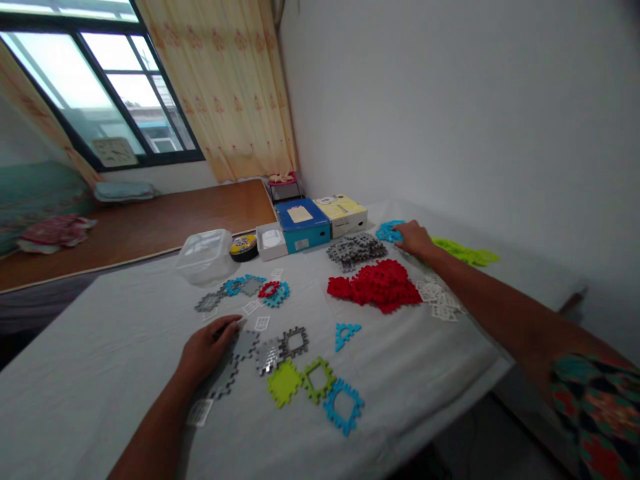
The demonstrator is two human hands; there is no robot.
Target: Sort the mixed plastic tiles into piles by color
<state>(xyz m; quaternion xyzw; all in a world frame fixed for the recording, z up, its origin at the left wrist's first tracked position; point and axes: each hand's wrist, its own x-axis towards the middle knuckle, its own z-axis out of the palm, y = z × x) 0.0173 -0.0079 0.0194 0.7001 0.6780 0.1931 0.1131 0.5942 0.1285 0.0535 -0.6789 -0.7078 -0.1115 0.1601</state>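
My right hand [414, 239] reaches far across the table to a pile of blue interlocking plastic pieces [388, 231]. Its fingers are closed at the pile's near edge, touching a blue piece. My left hand [210, 347] rests on the tabletop beside grey toothed pieces [245, 345], fingers loosely extended and seemingly holding nothing. To its right lie a dark grey square frame [295, 341], a lime solid square [285, 383], a lime frame [319, 379], a blue frame with a round opening [343, 407] and a blue triangle [346, 335].
Piles of red pieces [377, 287], grey pieces [356, 249], lime pieces [463, 251] and white cards [440, 299] lie right. Joined pieces [233, 287] sit left. Behind are a clear plastic tub [205, 255], a round tin [244, 248], a blue box [303, 225] and a yellow-white box [343, 213].
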